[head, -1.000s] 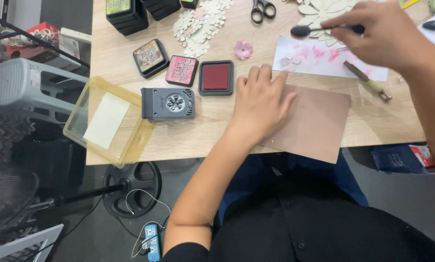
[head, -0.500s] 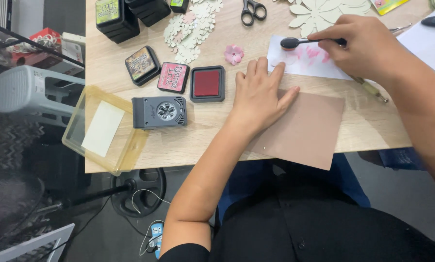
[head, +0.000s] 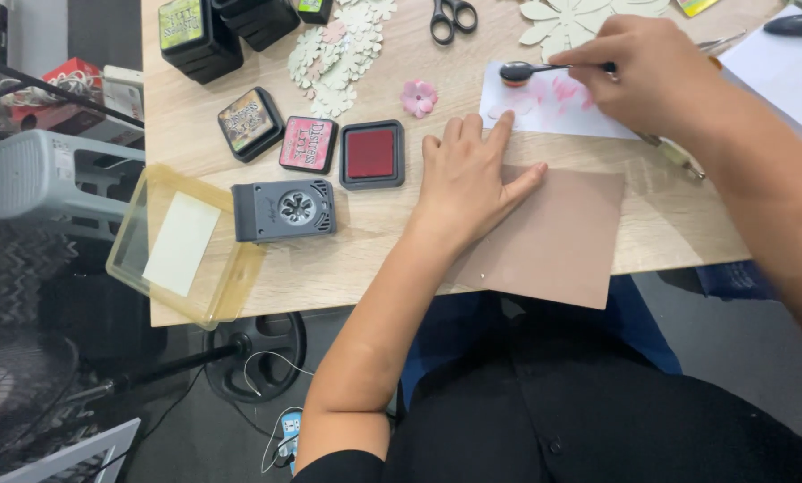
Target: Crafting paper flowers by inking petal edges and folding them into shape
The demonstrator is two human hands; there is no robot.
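Note:
My right hand [head: 651, 76] grips a black blending brush [head: 530, 71] whose round head rests on a white paper sheet [head: 544, 112] smudged with pink ink. My left hand [head: 468, 183] lies flat, fingers spread, on the wooden table [head: 374, 233], its fingertips at the sheet's near edge and its heel over a brown card [head: 557, 237]. Just left of that hand sits an open red ink pad [head: 371, 154]. A small pink paper flower [head: 419, 96] lies beyond the hand.
Two closed ink pads [head: 280, 134], a grey flower punch [head: 284, 209], a clear plastic tray [head: 182, 246] overhanging the table edge, cream paper flowers [head: 338, 54], scissors [head: 453, 18], stacked black pads [head: 208, 31]. A fan base [head: 258, 353] stands on the floor.
My right hand has carried the brush across the white sheet toward its left end. The left hand stays flat in place. The view has shifted slightly.

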